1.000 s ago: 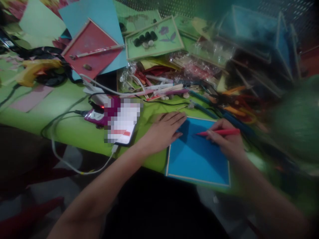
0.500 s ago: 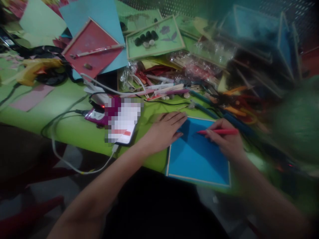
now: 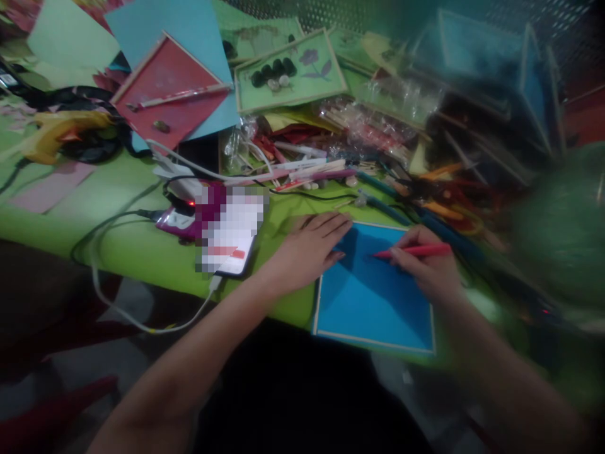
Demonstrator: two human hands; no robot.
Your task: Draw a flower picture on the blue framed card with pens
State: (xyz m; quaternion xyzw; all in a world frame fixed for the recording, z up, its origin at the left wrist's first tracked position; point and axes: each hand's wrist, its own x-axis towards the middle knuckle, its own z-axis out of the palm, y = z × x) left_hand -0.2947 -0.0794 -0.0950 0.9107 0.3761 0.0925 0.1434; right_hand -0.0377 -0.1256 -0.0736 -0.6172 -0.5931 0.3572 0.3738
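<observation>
A blue board with a pale thin frame lies at the front edge of the green table. My right hand is closed around a red pen, its tip on the upper middle of the blue surface, where a small dark mark shows. Flat over the board's upper left corner rests my left hand, fingers stretched out and holding nothing. To its left lies a phone with a blurred screen and a white cable plugged into its lower end.
A purple power strip with cables sits beside the phone. Farther left is a yellow glue gun. Framed red and green boards, pens, sticks and plastic bags cover the back. Scissors with orange handles lie right.
The pen tip and my right hand have shifted very slightly on the board. The whole view has moved a little, so things on the left appear farther left. Both hands keep their holds.
</observation>
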